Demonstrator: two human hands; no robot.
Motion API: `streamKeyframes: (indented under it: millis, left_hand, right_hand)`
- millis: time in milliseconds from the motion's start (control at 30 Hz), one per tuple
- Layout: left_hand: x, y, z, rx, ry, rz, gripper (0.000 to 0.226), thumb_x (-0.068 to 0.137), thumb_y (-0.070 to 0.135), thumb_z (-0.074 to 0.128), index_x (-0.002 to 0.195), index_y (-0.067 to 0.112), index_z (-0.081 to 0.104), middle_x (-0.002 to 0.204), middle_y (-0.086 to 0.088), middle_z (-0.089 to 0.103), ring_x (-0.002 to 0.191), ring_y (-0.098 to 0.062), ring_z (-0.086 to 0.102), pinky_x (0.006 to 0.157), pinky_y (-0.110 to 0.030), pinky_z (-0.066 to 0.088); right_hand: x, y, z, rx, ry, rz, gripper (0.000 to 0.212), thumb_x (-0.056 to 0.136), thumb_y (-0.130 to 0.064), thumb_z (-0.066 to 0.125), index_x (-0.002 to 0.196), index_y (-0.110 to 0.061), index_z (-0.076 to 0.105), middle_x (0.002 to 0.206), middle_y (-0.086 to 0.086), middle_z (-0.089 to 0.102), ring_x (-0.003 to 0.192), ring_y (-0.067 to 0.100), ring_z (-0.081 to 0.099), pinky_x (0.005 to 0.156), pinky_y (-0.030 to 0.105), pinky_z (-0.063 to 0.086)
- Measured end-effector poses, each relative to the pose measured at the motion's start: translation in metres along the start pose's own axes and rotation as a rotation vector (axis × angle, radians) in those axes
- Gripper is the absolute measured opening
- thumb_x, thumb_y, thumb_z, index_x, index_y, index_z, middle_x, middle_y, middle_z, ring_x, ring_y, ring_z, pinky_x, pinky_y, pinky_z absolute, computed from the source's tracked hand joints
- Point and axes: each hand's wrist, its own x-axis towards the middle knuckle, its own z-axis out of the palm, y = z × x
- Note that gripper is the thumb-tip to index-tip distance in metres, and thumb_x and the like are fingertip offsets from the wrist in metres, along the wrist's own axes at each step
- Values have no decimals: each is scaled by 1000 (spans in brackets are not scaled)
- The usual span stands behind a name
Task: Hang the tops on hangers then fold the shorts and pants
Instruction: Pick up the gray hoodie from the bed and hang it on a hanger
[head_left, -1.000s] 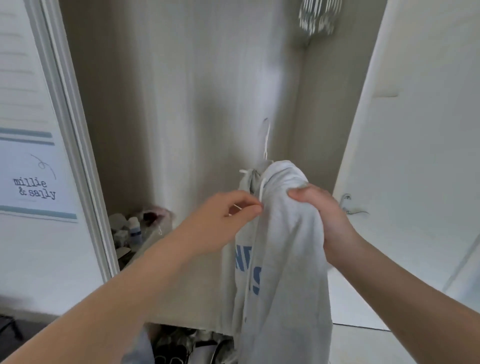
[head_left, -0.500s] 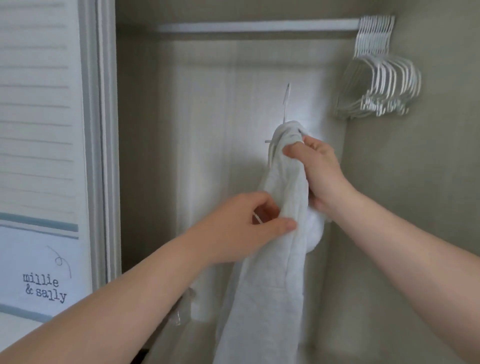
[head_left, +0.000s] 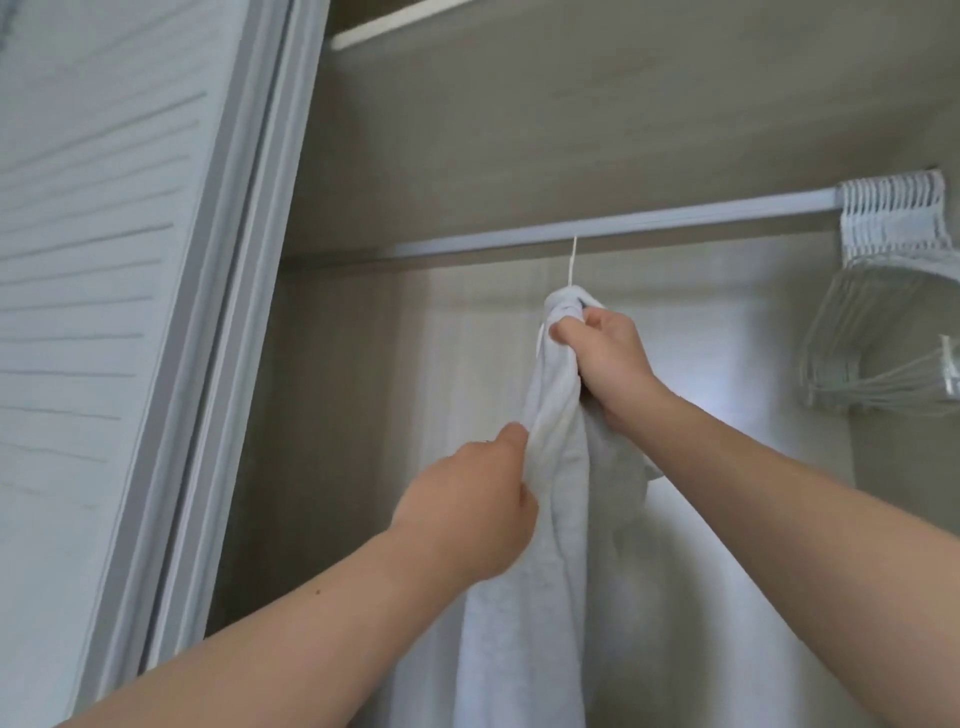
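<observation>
so the right hand (head_left: 602, 358) is gripping the white top (head_left: 524, 597) bunched just under the hanger hook (head_left: 573, 260), and the left hand (head_left: 467, 514) is pinching the fabric lower down. The hook's reaching the closet rod (head_left: 623, 226), so I'm guessing this one's nearly hung. No folding is showing yet.

A home closet: clothes rail (head_left: 649, 224), spare hangers (head_left: 892, 221), louvred door (head_left: 93, 291).

White louvered door (head_left: 93, 312) fills the left side, slats horizontal, w/ a pale grey frame (head_left: 228, 312) along its inner edge. Inside the closet a white rod (head_left: 649, 226) runs across, just under a beige panel (head_left: 571, 130). White shelf edge (head_left: 395, 21) shows at top. Back wall (head_left: 415, 364) is pale, brighter toward the right.
</observation>
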Motion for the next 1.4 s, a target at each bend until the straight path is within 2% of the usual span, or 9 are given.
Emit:
streamKeyframes:
  millis: [233,533,767,867,1000,1067,1133,1267,1400]
  left_hand:
    - [36,-24,17,138,-32,-48,23,92,21,42,87,25,20,72,6,33,61,-23,36,59,-35,29]
    - [66,-20,2,164,148,4,23,94,22,42,85,24,21,71,4,35,56,-21,35,59,-36,30]
    - [80,-12,-1,204,84,-13,20,92,20,46,96,21,26,74,4,34,74,-32,45,65,-36,34]
    - [71,-13,4,225,26,-20,21,91,22,48,98,22,27,75,4,35,72,-29,45,64,-35,35]
    - [53,-20,11,251,-52,-27,24,90,20,48,98,23,25,77,4,37,71,-28,46,60,-35,34]
    - [44,-26,14,264,-79,-41,27,89,20,48,99,23,23,78,4,35,74,-30,46,63,-35,35]
    - [34,-32,15,269,-112,-57,28,89,20,49,102,22,24,78,5,33,77,-32,46,66,-35,34]
    - [19,-41,16,283,-168,-90,27,90,21,48,105,22,26,78,5,32,77,-32,43,66,-35,32]
    - [17,-53,11,301,-211,-128,28,91,22,51,104,21,26,80,4,34,80,-32,47,67,-35,34]
  right_hand:
    - [34,27,29,-40,-70,-108,17,84,-11,61,69,-10,53,63,8,46,60,16,46,59,29,36]
    - [70,-4,21,-14,-20,-159,12,65,-23,56,69,-13,51,67,5,36,64,16,34,59,31,25]
    - [86,1,16,-1,5,-15,47,82,-6,63,54,-22,28,36,-14,21,30,6,21,31,18,16]
    - [75,13,18,1,-34,63,38,82,-10,66,57,-17,38,46,-6,40,42,13,41,42,18,28]
    - [55,19,19,-160,-117,1,32,84,-13,61,59,-16,42,57,5,42,50,22,43,48,27,35]
    - [39,13,18,-292,-237,-10,10,84,-15,61,79,-8,57,69,11,62,52,28,62,46,30,49]
    - [22,13,18,-461,-335,-26,27,85,-20,59,106,-7,47,81,16,69,56,30,70,45,34,55]
    - [0,15,23,-775,-225,-283,30,90,-29,53,106,-12,33,84,11,59,73,33,62,63,38,49]
    - [3,23,49,-736,-212,-346,27,95,-26,53,99,-12,30,69,-1,39,58,15,41,59,36,33]
